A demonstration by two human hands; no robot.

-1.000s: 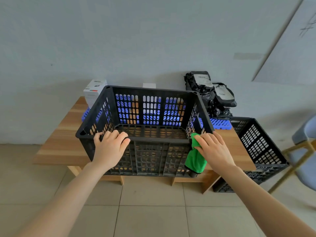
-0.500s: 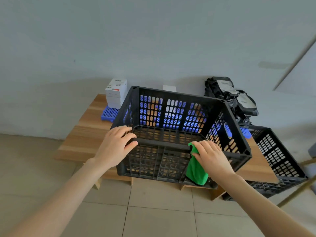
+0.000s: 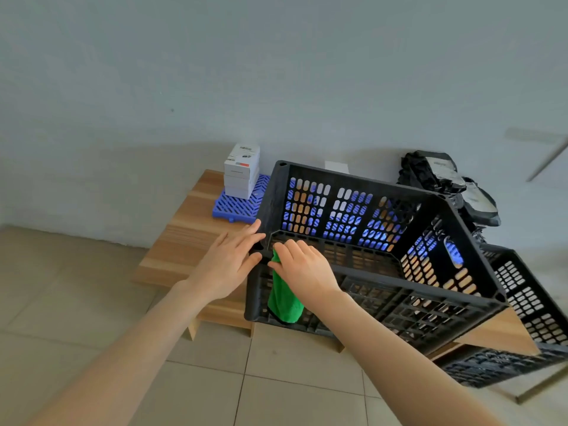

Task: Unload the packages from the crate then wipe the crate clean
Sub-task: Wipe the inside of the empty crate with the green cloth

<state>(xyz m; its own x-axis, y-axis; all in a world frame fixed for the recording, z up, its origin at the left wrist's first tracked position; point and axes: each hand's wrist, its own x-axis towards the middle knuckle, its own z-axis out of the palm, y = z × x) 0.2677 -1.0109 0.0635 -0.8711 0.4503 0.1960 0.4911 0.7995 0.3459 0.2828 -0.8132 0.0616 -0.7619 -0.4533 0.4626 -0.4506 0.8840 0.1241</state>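
Crate [image 3: 399, 280] sits on the low table [image 3: 184, 235], nothing in it as far as I can see, so I'd say we're in the wiping part. Right hand [image 3: 304, 269] has its fingers curled over a green cloth [image 3: 284, 302], pressing it on the near rim right by the left corner, with the rest hanging down the front wall. Left hand [image 3: 227, 265] is flat-fingered against that same corner, bracing, not really grabbing.

If it were me, I'd keep that brace firm, because the crate overhangs the table's front edge and a hard swipe could shove it. Bunch the cloth up too. All those slots will snag a loose tail. Run along the rim, then do the walls and floor inside.

Around it: the packages [image 3: 445, 179] are piled behind on the right, white boxes [image 3: 241, 170] stand on a blue mat [image 3: 236, 207] just beside the far left corner, and a second crate [image 3: 528, 302] sits low on the right. Nothing blocks the near side.
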